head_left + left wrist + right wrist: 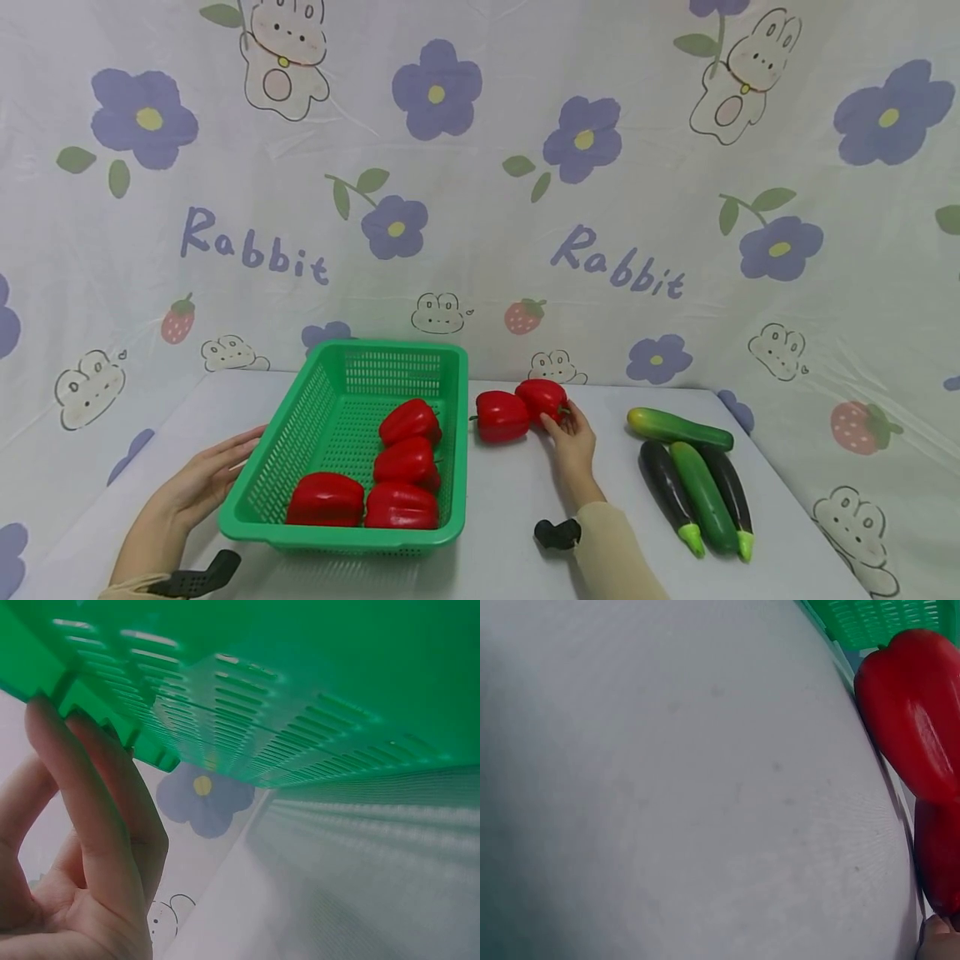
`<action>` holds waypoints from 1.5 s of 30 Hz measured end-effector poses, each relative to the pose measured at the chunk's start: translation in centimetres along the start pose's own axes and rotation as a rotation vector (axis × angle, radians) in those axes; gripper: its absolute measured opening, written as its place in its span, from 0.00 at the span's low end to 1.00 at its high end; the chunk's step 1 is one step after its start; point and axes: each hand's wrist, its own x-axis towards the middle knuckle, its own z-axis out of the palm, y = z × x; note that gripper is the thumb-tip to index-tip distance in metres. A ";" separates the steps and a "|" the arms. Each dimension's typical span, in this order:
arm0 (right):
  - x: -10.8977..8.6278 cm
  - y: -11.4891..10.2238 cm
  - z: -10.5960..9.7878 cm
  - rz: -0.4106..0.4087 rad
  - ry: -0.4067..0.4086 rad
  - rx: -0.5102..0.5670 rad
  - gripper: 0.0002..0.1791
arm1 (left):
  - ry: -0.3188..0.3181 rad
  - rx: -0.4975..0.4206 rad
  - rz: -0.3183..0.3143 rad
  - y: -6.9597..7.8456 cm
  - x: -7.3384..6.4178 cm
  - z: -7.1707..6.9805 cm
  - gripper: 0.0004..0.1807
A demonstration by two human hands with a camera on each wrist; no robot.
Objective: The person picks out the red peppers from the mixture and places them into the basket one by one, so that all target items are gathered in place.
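Note:
A green plastic basket (455,433) holds several red bell peppers (408,460) along its right and near sides. At its left wall is my left hand (197,485), and in the left wrist view the fingertips (46,712) touch the underside of the rim. Two more red bell peppers lie on the table right of the basket, side by side. My right hand (573,454) grips the farther bell pepper (542,397) at its stem end, thumb in front. The other bell pepper (502,417) sits just left of it. Only a thumb tip (936,928) shows in the right wrist view.
On the table's right side, a yellow-tipped green cucumber-like vegetable (678,427) lies behind two dark eggplants (666,487) and a zucchini (703,496). A printed cloth (480,183) hangs behind the white table (502,517).

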 end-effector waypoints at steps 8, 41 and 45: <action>0.2 0.3 -0.2 0.016 0.019 0.058 0.39 | -0.016 -0.027 0.001 -0.1 0.0 -0.1 0.19; 0.7 -0.3 -1.2 0.127 0.094 0.162 0.41 | -0.020 -0.049 0.002 0.0 0.0 0.1 0.20; 0.6 -0.7 -1.4 0.122 0.101 0.154 0.41 | -0.021 -0.045 0.004 0.1 -0.1 0.2 0.20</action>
